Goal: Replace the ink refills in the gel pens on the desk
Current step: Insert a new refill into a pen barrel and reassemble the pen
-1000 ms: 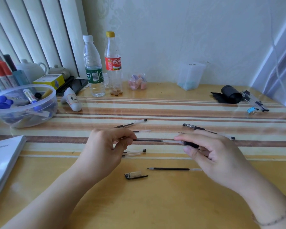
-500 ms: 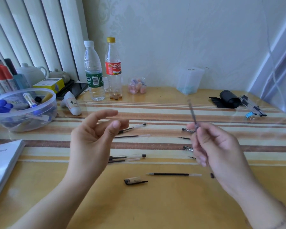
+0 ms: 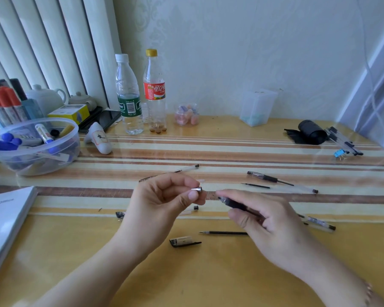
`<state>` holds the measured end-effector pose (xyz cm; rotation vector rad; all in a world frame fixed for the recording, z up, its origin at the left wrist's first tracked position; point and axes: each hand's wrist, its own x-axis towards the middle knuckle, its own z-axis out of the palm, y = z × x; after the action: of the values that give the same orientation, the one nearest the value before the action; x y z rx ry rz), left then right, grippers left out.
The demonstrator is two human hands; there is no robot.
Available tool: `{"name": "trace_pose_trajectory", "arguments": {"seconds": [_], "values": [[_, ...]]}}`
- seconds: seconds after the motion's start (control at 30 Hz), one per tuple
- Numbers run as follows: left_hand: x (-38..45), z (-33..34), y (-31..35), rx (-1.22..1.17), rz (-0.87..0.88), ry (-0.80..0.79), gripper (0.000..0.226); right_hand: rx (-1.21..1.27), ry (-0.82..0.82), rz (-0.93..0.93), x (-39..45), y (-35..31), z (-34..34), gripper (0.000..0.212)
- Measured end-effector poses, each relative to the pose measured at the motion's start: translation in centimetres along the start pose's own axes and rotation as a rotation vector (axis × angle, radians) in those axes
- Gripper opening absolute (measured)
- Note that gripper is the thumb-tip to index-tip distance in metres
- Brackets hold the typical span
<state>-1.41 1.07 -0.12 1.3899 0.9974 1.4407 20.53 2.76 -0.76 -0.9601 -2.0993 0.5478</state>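
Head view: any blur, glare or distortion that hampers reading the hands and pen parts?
Head view: the right hand and its dark pen barrel are smeared by motion; the left hand and its metal tip read sharper; the glossy desk reflects window light; blinds lean from wide-angle distortion.

Rear of pen barrel (image 3: pixel 235 203) hidden inside right hand (image 3: pixel 273 224). Refill (image 3: pixel 224 233) on table (image 3: pixel 208 273): far end covered by same hand. Pen (image 3: pixel 192 209) and cap (image 3: pixel 119 214) behind left hand (image 3: pixel 162 202), only ends showing. Booklet (image 3: pixel 7 216) cut off at left edge. Bottle label text (image 3: pixel 129 106) too small to read. Right hand blurred.
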Motion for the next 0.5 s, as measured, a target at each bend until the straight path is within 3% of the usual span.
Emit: {"name": "trace_pose_trajectory", "arguments": {"seconds": [0.5], "values": [[-0.42, 0.54, -0.13, -0.002, -0.032, -0.094, 0.009, -0.059, -0.056, -0.041, 0.27, -0.29, 0.12, 0.032]]}}
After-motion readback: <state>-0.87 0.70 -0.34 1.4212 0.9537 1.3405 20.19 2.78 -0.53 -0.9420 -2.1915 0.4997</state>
